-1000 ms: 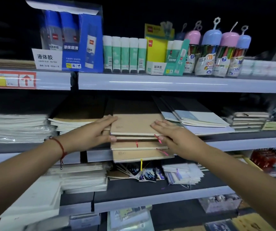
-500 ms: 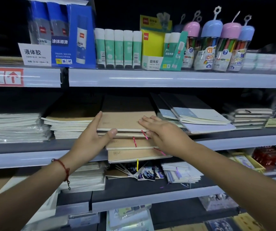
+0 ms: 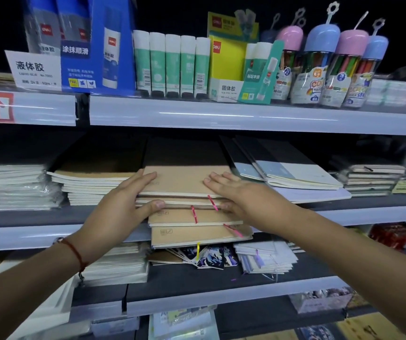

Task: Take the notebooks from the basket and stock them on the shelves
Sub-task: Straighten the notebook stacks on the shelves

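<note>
A stack of brown kraft notebooks [image 3: 187, 182] with coloured ribbon markers lies on the middle shelf [image 3: 368, 212]. Its lower notebooks [image 3: 197, 235] jut out past the shelf's front edge. My left hand [image 3: 121, 207] holds the left front corner of the top notebooks, fingers on the cover and thumb under their front edge. My right hand [image 3: 241, 195] lies flat on the right side of the top cover, its thumb at the front edge. No basket is in view.
Other notebook stacks [image 3: 91, 187] and grey-blue pads [image 3: 295, 175] flank the kraft stack. Glue sticks [image 3: 172, 62] and marker tubs [image 3: 324, 67] stand on the top shelf. The lower shelf [image 3: 197, 273] carries small notebooks and card packs.
Both hands have moved deeper into the shelf, sliding the top kraft notebooks backward. The view has shifted slightly closer.
</note>
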{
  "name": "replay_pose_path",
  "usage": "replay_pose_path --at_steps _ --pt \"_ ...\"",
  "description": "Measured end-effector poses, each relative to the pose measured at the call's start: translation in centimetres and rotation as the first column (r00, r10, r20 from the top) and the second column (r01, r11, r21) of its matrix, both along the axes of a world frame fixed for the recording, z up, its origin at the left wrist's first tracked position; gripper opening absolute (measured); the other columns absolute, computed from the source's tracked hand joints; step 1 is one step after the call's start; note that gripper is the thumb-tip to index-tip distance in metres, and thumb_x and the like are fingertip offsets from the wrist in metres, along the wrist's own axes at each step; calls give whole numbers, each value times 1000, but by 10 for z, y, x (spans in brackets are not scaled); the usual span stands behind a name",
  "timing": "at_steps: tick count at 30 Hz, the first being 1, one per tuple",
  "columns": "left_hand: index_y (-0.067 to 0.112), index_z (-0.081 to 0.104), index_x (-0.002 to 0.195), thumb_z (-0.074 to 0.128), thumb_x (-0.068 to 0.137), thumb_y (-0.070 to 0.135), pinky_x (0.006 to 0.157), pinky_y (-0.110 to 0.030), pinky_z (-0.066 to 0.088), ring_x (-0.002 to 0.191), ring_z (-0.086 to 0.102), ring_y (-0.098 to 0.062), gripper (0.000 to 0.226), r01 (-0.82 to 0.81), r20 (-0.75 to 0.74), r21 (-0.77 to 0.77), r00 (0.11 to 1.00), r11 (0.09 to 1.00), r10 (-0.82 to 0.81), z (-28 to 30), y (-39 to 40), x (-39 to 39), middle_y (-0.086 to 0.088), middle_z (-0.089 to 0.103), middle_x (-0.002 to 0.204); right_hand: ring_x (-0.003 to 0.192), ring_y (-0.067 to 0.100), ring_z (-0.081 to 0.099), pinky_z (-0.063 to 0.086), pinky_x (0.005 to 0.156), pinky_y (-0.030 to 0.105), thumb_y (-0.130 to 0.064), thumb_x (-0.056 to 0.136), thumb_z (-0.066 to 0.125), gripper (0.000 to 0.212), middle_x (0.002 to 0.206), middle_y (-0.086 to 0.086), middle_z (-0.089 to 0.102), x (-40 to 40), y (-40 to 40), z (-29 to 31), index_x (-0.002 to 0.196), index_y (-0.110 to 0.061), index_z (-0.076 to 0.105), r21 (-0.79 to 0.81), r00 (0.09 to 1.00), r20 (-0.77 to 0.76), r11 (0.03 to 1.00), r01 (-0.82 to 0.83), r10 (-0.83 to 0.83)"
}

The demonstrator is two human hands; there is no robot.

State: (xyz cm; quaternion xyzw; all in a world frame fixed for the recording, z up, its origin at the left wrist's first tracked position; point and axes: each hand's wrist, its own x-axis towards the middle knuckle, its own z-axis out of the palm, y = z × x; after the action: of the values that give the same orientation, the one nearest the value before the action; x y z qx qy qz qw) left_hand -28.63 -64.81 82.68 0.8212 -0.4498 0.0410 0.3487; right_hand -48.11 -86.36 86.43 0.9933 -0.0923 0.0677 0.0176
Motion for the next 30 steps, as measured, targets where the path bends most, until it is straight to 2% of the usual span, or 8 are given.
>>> replay_pose_path --at_steps 6,11,15,21,24,26,28,30 --pt "41 37 150 60 80 66 110 -37 37 142 39 -18 78 -49 47 -15 998 999 49 0 -10 -1 8 26 162 151 4 6 24 113 22 -9 103 46 71 164 -17 8 11 -5 -5 156 -42 12 28 995 69 998 64 -66" --pt "33 41 150 62 86 61 107 -35 39 143 38 -16 73 -68 135 4 989 998 67 5 -30 4 0 42 156 151 10 12 43 106 32 15 88 44 93 165 -8 11 27 -6 -8 156 -40 12 -17 975 131 983 184 -180" --pt "24 47 147 65 86 58 91 -37 51 121 58 -24 72 -93 186 41 979 995 84 13 -41 11 -2 58 140 151 16 18 41 107 34 6 95 46 82 164 -4 20 41 -10 -16 157 -37 13 -9 957 187 974 228 -222" --pt "25 44 148 58 89 61 88 -38 53 118 59 -27 71 -107 261 95 962 990 79 13 -41 14 -4 58 141 151 17 16 36 111 35 7 93 44 83 164 -5 18 41 -9 -16 157 -35 13 -3 959 172 974 228 -224" --pt "26 33 153 52 91 64 94 -37 49 127 54 -26 75 -88 232 175 972 981 45 17 -38 12 -4 48 150 152 17 12 30 114 35 -18 102 46 68 165 -3 15 38 -4 -10 158 -31 9 23 969 121 977 213 -214" --pt "26 18 157 48 85 74 103 -37 45 137 45 -24 92 -12 104 248 995 969 -14 20 -31 10 -4 32 160 153 19 5 18 119 35 -41 104 42 68 166 2 8 28 6 -3 159 -26 6 39 982 71 985 171 -173" --pt "33 0 158 41 71 90 115 -42 35 149 26 -24 111 69 31 302 996 951 -82 20 -21 3 -5 6 167 153 17 -2 2 120 30 -56 99 42 78 167 3 2 10 20 3 159 -22 5 34 995 52 996 79 -81" --pt "38 -13 155 35 63 98 124 -42 14 154 -5 -23 120 77 155 383 977 921 -146 17 -10 -10 -3 -20 165 153 14 -4 -8 119 28 -67 92 45 90 166 0 0 -10 35 2 159 -24 4 -22 1000 27 1000 -13 14"
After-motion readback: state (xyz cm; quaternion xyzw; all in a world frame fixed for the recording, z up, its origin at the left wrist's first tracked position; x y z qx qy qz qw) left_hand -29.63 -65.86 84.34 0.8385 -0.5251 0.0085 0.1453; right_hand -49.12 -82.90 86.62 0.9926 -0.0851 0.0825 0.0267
